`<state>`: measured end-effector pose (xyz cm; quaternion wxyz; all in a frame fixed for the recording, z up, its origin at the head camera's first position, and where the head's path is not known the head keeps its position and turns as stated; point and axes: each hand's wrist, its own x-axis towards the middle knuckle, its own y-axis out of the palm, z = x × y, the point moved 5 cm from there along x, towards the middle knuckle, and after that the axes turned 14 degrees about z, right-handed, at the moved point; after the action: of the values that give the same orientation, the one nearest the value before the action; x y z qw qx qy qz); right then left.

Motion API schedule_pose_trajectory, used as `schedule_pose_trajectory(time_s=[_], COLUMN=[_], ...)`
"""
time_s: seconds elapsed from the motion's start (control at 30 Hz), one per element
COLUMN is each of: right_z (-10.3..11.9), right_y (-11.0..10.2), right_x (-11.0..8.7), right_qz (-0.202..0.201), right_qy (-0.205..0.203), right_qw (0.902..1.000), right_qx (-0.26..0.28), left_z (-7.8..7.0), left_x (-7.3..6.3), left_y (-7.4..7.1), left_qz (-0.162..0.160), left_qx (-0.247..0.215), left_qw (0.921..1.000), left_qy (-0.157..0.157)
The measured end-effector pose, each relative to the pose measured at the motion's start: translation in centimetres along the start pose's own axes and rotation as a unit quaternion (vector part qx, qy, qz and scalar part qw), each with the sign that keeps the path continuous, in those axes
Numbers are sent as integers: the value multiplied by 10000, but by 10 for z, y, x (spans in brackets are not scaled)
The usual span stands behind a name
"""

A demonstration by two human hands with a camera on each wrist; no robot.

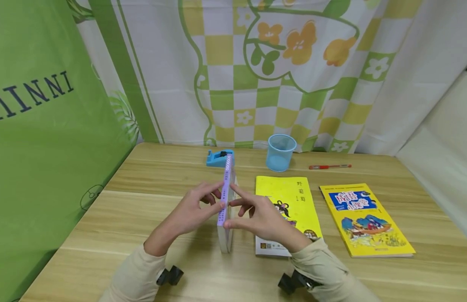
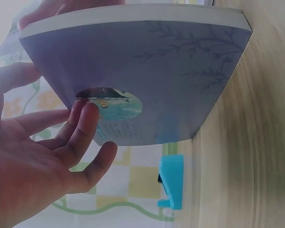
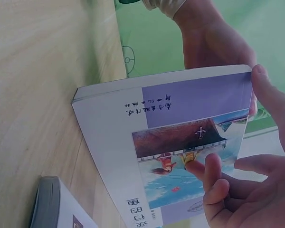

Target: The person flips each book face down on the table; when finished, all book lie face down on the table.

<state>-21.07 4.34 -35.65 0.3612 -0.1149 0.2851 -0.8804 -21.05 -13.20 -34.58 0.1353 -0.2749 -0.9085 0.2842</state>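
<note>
A book with a lilac spine [image 1: 227, 167] stands upright on the wooden table, its spine facing up. My left hand [image 1: 192, 212] holds it from the left, thumb at the spine and fingers against the purple back cover [image 2: 180, 95]. On the other side my right hand [image 1: 265, 216] grips it, with the thumb at the spine's near end and the index fingertip farther along the spine. Bent fingers of that hand touch the front cover [image 3: 109, 133], which shows a picture of a ship and figures. Right beside the right hand lies a yellow book [image 1: 282, 184], partly covered by the forearm.
Another yellow book [image 1: 369, 226] lies farther right. Behind the upright book sits a blue tape dispenser [image 1: 214, 159]. A light-blue cup [image 1: 279, 157] stands at the back, with a red pen [image 1: 329, 167] to its right. A patterned curtain [image 1: 233, 84] hangs behind the table [image 1: 116, 209].
</note>
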Motion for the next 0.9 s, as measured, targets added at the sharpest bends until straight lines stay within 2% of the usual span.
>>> schedule_pose_trajectory(time_s=[0.2, 0.9], right_z=[0, 2], right_y=[-2, -4], right_x=[0, -2], right_qz=[73, 69], right_qy=[100, 124], right_qw=[9999, 9999], right_qx=[-19, -89], left_z=[-2, -2], left_x=[0, 1], left_y=[3, 8], left_qz=[-11, 21], left_qx=[17, 84], left_qw=[9999, 9999], left_qy=[126, 137])
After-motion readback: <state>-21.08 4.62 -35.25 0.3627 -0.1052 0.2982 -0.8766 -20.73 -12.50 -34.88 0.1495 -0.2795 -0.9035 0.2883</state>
